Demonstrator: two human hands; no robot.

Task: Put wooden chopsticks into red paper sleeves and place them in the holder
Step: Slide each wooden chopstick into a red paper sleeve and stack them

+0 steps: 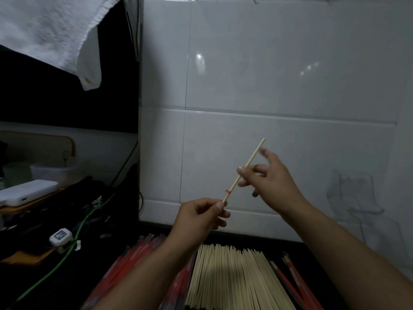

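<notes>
Wooden chopstick (243, 170) held up over bench (67, 285), left hand (199, 217) fingers pinching low end, right hand (266, 175) fingers spread, touching mid-shaft; light, stiff, thin, likely snappable, best gripped near ends

Glossy white tiled wall (268, 74); white towel (44, 30) hanging; dim light

The scene is dim and underexposed, with a grey cast. The glossy tiled wall (279, 63) carries small bright glare spots in the upper middle of the frame. The left side falls into near-black shadow. The right hand (271, 175) shows motion blur at its fingertips. Wide-angle distortion bends the tile lines towards the edges, and the white towel (44, 30) at upper left looks soft
</notes>
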